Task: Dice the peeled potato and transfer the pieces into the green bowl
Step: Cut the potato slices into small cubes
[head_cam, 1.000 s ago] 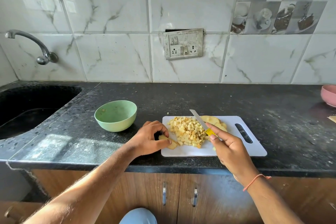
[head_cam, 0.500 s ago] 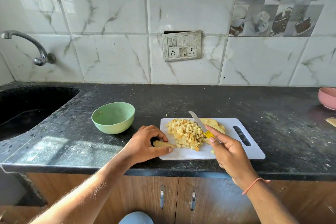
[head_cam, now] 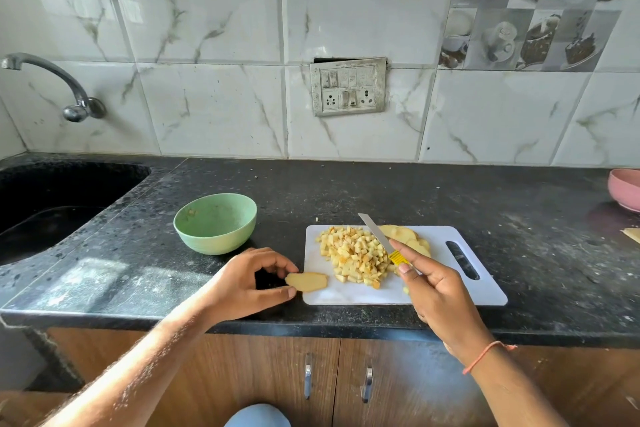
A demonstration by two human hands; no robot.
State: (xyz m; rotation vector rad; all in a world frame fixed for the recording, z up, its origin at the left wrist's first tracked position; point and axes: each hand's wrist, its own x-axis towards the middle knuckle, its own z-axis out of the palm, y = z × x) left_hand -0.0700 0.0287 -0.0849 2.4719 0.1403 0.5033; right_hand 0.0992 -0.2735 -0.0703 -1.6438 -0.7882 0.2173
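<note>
Your left hand (head_cam: 249,282) pinches a potato slice (head_cam: 307,281) between thumb and fingertips, at the near left corner of the cutting board (head_cam: 485,291), the slice half over the board's edge above the tabletop (head_cam: 346,191). Your right hand (head_cam: 434,288) is closed round the yellow handle of the knife (head_cam: 375,233), blade raised and angled over the diced potato (head_cam: 353,255).

Risks, as I judge them:
- That slice sits right at the board's corner. Cutting it there could let pieces drop onto the tabletop; bring it further onto the board first.
- The slice is thin and likely slippery, and your pinch leaves fingertips close to where the blade would land.
- The dice are heaped high and spread toward the near edge; a knife sweep could scatter cubes off the board.
- More uncut slices (head_cam: 405,236) lie behind the blade, so dicing is not finished.

Containers:
- Green bowl (head_cam: 214,243), left of the board, apart from it: no potato inside, only a few specks on its wall.
- Pink bowl (head_cam: 625,191) at far right edge: contents not visible.
- Sink (head_cam: 69,191) at left: dark, nothing discernible.
</note>
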